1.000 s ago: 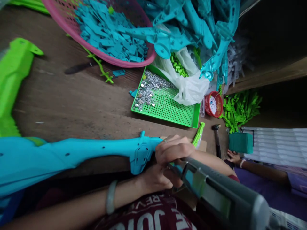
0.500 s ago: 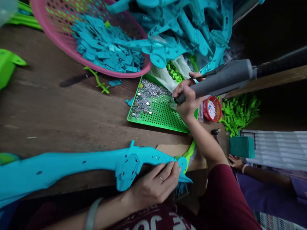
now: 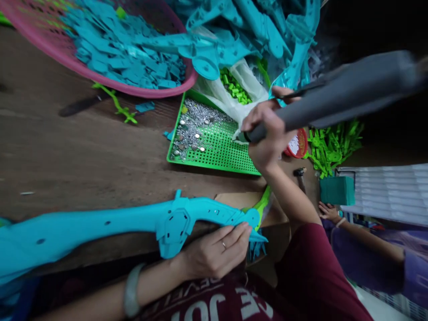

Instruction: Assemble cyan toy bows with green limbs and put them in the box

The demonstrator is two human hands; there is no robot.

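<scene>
My right hand (image 3: 267, 133) is wrapped round a grey electric screwdriver (image 3: 334, 98), blurred by motion. Its tip end lies over the green perforated tray (image 3: 227, 154), which holds many small screws (image 3: 197, 120) and a few round metal discs. With fingers bent together, my left hand (image 3: 217, 252) grips the pointed right end of a long blue plastic part (image 3: 133, 218); the thumb is hidden. That part lies along the table's near edge, a bright green piece (image 3: 262, 207) beside its right end.
A pink basket (image 3: 140, 91) of small blue pieces and a heap of blue parts (image 3: 250, 26) lie at the back. At right are a red basket (image 3: 302, 142), a hammer (image 3: 300, 174), green parts (image 3: 334, 145) and another person's hand (image 3: 329, 211) beside a teal block (image 3: 337, 191).
The view has shifted, so the tray and baskets appear further left and higher. The screwdriver body looks larger and nearer. My left hand keeps its grip on the blue part.
</scene>
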